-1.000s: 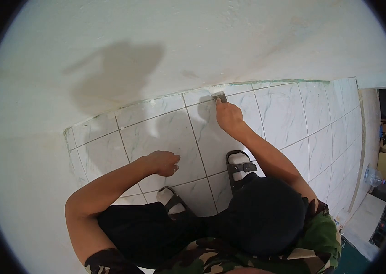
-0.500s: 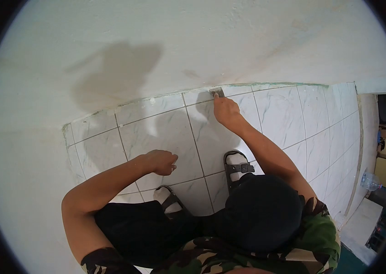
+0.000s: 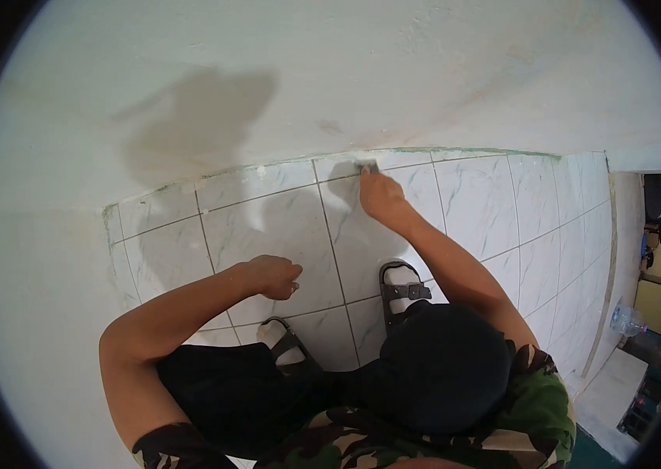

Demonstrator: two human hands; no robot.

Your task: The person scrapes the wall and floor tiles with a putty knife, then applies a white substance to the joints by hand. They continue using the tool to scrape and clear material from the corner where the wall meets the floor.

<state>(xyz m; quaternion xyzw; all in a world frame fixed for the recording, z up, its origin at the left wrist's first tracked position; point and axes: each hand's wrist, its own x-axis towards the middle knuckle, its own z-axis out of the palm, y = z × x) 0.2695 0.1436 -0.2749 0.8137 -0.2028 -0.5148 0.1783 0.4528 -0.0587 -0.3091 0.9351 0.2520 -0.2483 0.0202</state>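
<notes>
Right hand (image 3: 381, 195) pinches a small scraper (image 3: 367, 166), pressed on the tile (image 3: 393, 234) joint where floor meets wall (image 3: 346, 78). Left hand (image 3: 272, 276) curled shut above a tile, holding nothing visible.

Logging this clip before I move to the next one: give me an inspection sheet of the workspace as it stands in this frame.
Surface: white marbled floor tiles with grey joints, meeting a white plastered wall.
Job's things: small dark flat scraper, pressed at the tile edge along the wall.
Clutter: clear plastic bottle on the floor at far right.
Hands: right hand closed on the scraper; left hand curled into a fist above the tiles, contents not visible.
Cables: nothing seen.
Surroundings: black strapped sandals on the person's feet, camouflage-patterned shirt, doorway area at right, blurred.
</notes>
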